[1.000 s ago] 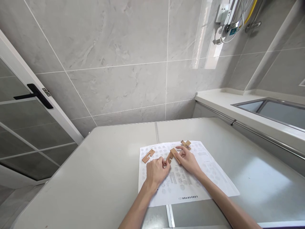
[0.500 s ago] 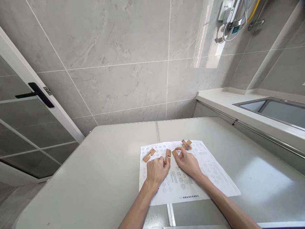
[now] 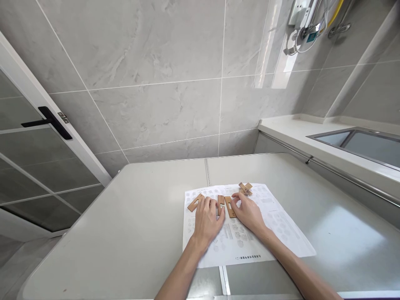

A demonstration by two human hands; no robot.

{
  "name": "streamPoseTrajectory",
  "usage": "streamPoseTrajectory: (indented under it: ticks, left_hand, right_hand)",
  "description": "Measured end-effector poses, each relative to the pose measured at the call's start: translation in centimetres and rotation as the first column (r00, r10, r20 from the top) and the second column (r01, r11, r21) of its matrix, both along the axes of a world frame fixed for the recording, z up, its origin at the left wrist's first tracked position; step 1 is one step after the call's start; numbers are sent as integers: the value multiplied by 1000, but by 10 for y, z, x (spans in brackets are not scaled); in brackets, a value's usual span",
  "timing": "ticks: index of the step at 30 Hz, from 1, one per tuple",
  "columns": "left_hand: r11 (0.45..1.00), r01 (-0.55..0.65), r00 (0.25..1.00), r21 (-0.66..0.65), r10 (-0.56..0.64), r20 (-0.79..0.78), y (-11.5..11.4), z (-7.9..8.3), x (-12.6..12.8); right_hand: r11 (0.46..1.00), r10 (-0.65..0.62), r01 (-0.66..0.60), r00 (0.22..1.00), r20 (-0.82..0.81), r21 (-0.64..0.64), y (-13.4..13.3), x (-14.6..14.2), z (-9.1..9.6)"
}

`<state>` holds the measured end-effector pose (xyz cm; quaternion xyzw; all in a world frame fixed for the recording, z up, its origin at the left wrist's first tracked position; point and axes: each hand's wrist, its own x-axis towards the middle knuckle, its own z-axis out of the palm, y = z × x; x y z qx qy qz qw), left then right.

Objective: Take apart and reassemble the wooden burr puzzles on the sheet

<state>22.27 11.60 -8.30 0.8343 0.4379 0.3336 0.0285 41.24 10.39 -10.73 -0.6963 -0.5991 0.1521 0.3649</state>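
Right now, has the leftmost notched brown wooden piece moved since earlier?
No: the wooden piece shows no visible shift against the straight grey table seam.

Notched pieces [image 3: 231,213] seen as smooth wood; sheet [image 3: 265,248] noted as matt paper. Tabletop [image 3: 125,233] and wall tiles [image 3: 156,112] marked by glossy reflections. Rail [image 3: 343,176] read as polished metal; door handle [image 3: 55,123] matt, perhaps metal
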Motion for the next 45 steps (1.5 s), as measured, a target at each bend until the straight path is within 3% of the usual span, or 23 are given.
streamPoseTrajectory:
  ticks: [5,9,11,16,25,34,41,45]
  left_hand:
    - [1000,16,999,-10,-16,27,-2,-1,2]
    - [1000,-12,999,-16,12,30,2,-4,0]
    - [999,-31,999,-9,32,40,5,-5,-3]
    - [998,-60,996,12,59,62,9,-6,-7]
    - [999,27,997,-47,-30,-67,5,-10,-8]
    - [985,-170,984,26,171,-43,28,-21,-19]
    - [977,-197,980,78,198,-10,32,-11,-24]
    - [992,-112,994,55,112,10,27,-7,-21]
  right_hand:
    - [986,167,-168,974,-151,7,-4,-4,10]
    - [931,354,-365,901,-250,4,-9,-9,17]
    - [915,388,-403,878,-279,4,-11,-10,18]
    - [918,376,-395,878,-296,-7,-12,-10,19]
    - [941,307,-337,880,-362,-21,-11,-9,22]
    - [938,310,-345,883,-353,-40,-10,-8,21]
    - [927,326,-370,875,-359,-60,-11,-7,23]
    - [927,333,-372,881,-336,-55,-10,-6,22]
